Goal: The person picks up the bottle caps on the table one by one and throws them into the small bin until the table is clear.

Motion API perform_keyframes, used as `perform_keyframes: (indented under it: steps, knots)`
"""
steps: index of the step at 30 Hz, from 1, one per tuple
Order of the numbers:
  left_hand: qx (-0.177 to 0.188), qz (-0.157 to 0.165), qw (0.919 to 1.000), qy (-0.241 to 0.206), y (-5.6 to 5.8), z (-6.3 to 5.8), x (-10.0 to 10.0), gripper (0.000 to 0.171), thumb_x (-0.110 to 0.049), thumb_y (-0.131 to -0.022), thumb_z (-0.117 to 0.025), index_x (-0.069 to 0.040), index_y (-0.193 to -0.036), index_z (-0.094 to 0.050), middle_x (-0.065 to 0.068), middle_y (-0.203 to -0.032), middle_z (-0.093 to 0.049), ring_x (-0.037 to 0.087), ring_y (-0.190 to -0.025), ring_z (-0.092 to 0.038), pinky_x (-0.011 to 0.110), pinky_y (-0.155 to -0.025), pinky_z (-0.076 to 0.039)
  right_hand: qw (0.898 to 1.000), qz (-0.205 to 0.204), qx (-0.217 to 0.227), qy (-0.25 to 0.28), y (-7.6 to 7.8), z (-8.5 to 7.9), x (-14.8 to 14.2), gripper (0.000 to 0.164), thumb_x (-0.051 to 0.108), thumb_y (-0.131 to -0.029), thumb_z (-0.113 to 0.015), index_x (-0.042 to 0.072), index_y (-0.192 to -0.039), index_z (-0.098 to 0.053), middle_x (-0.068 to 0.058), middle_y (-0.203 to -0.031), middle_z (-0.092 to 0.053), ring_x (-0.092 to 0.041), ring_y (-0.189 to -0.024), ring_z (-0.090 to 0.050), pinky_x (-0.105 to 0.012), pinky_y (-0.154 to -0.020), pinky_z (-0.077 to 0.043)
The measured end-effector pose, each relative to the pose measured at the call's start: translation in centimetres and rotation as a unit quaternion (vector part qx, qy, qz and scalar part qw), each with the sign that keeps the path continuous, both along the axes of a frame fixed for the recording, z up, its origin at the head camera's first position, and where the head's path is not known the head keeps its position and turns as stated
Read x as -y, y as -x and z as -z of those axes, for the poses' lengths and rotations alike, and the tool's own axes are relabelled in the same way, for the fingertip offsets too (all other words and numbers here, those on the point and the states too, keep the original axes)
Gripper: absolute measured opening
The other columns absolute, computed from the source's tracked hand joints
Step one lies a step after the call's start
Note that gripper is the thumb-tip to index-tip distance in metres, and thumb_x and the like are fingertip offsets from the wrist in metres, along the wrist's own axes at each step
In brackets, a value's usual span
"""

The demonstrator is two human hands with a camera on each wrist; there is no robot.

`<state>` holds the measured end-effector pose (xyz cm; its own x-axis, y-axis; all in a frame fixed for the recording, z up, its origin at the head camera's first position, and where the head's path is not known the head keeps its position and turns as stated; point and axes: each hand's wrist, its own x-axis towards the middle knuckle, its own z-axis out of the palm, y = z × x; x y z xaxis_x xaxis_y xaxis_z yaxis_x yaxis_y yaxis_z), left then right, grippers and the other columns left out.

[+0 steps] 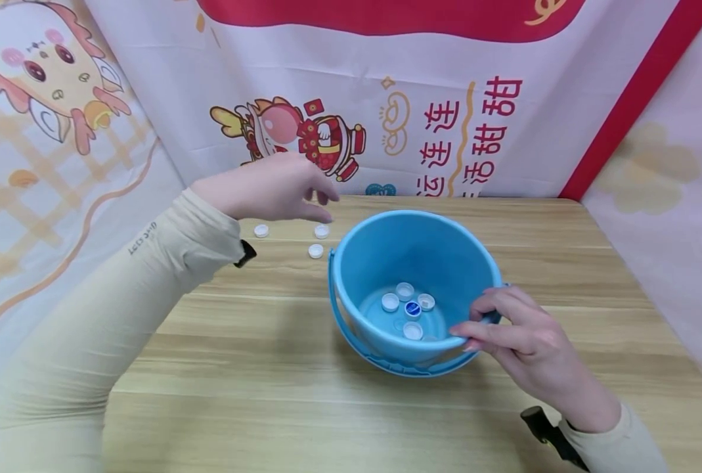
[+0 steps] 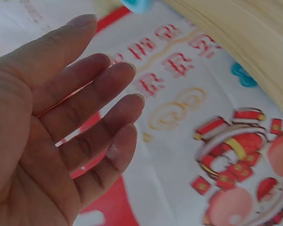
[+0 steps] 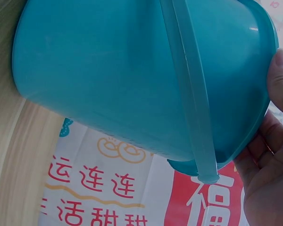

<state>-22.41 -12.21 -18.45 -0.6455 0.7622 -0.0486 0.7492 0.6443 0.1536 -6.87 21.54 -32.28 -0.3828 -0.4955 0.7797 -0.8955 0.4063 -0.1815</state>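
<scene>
A blue plastic bucket (image 1: 416, 226) stands on the wooden table, its handle hanging down at the near side. Several white bottle caps (image 1: 390, 302) lie on its floor, along with one blue-topped cap (image 1: 412, 309). My right hand (image 1: 525, 335) grips the bucket's rim at the near right; the right wrist view shows fingers and thumb of that hand (image 3: 269, 141) at the rim. To the left of the bucket, my left hand (image 1: 280, 187) is raised over the table with relaxed fingers. In the left wrist view its palm (image 2: 61, 141) holds nothing.
Three white caps lie on the table (image 1: 220, 355) left of the bucket: a far-left cap (image 1: 261, 231), a cap below the left hand (image 1: 322, 231) and a nearer cap (image 1: 316, 251). A printed cloth (image 1: 327, 59) hangs behind the table, with more cloth at both sides.
</scene>
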Motion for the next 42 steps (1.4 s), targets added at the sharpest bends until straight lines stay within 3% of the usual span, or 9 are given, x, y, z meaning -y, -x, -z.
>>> perform_keyframes:
  steps: [4, 9, 16, 21, 25, 30, 36, 42]
  knots:
    - [0.007, -0.033, 0.9994, -0.002, 3.3, 2.1, 2.5, 0.036, -0.031, -0.088, -0.077, -0.01, -0.116, -0.074, 0.0, -0.095, -0.072, 0.016, -0.085, -0.065, 0.034, -0.079, -0.055, 1.0, 0.003, 0.003, -0.002, 0.0, 0.0, -0.2, 0.032, 0.038, -0.096, -0.059, 0.014, -0.097, -0.079, -0.006, -0.093, -0.063, -0.022, -0.095, -0.054, -0.016, -0.091, -0.044]
    - [0.056, -0.086, 0.9946, -0.016, 7.2, 5.3, 6.1, 0.035, -0.03, -0.09, -0.075, -0.007, -0.115, -0.074, 0.004, -0.097, -0.072, 0.018, -0.088, -0.066, 0.038, -0.081, -0.055, 1.0, 0.002, 0.003, -0.001, 0.1, 0.1, -0.2, 0.031, 0.038, -0.096, -0.059, 0.014, -0.097, -0.079, -0.006, -0.093, -0.063, -0.023, -0.095, -0.054, -0.016, -0.092, -0.043]
    - [0.118, -0.186, 0.9746, -0.04, 11.1, 11.1, 11.0, 0.045, -0.036, -0.09, -0.074, -0.003, -0.121, -0.07, 0.012, -0.111, -0.071, 0.028, -0.102, -0.065, 0.047, -0.089, -0.052, 1.0, 0.0, 0.008, -0.001, 0.2, 0.2, -0.2, 0.031, 0.037, -0.096, -0.059, 0.014, -0.097, -0.079, -0.007, -0.093, -0.063, -0.024, -0.095, -0.054, -0.017, -0.095, -0.042]
    - [0.146, -0.224, 0.9616, -0.061, 13.2, 15.4, 13.9, 0.053, -0.037, -0.091, -0.073, 0.0, -0.127, -0.065, 0.019, -0.124, -0.065, 0.037, -0.115, -0.059, 0.052, -0.097, -0.046, 1.0, -0.001, 0.012, -0.002, 0.2, 0.2, -0.2, 0.03, 0.037, -0.096, -0.059, 0.014, -0.098, -0.079, -0.006, -0.093, -0.062, -0.024, -0.095, -0.054, -0.017, -0.094, -0.043]
    - [0.161, -0.257, 0.9502, -0.071, 14.0, 18.1, 15.8, 0.058, -0.035, -0.089, -0.074, 0.003, -0.131, -0.06, 0.026, -0.126, -0.061, 0.04, -0.116, -0.057, 0.056, -0.1, -0.042, 1.0, 0.0, 0.016, -0.003, 0.1, 0.3, -0.1, 0.03, 0.037, -0.096, -0.059, 0.015, -0.098, -0.079, -0.005, -0.094, -0.063, -0.023, -0.095, -0.054, -0.017, -0.094, -0.044]
    - [0.181, -0.283, 0.937, -0.094, 14.3, 20.3, 16.9, 0.063, -0.031, -0.085, -0.079, 0.005, -0.132, -0.058, 0.027, -0.119, -0.063, 0.039, -0.111, -0.058, 0.055, -0.098, -0.043, 1.0, 0.0, 0.01, -0.001, 0.1, 0.4, 0.0, 0.028, 0.037, -0.095, -0.06, 0.016, -0.098, -0.079, -0.005, -0.093, -0.063, -0.023, -0.094, -0.055, -0.018, -0.095, -0.043]
    - [0.176, -0.292, 0.9336, -0.11, 14.6, 21.5, 16.9, 0.057, -0.032, -0.085, -0.08, 0.003, -0.126, -0.063, 0.024, -0.116, -0.065, 0.036, -0.109, -0.058, 0.053, -0.097, -0.043, 1.0, 0.002, 0.004, 0.001, 0.2, 0.4, 0.0, 0.028, 0.037, -0.095, -0.06, 0.016, -0.097, -0.079, -0.005, -0.092, -0.062, -0.023, -0.093, -0.055, -0.018, -0.095, -0.043]
    - [0.183, -0.306, 0.9236, -0.142, 14.8, 22.2, 16.3, 0.047, -0.03, -0.085, -0.08, 0.0, -0.119, -0.068, 0.019, -0.113, -0.066, 0.032, -0.104, -0.056, 0.05, -0.095, -0.042, 1.0, 0.006, 0.009, 0.0, 0.3, 0.5, -0.2, 0.028, 0.037, -0.095, -0.06, 0.016, -0.097, -0.079, -0.005, -0.092, -0.063, -0.024, -0.094, -0.055, -0.018, -0.095, -0.043]
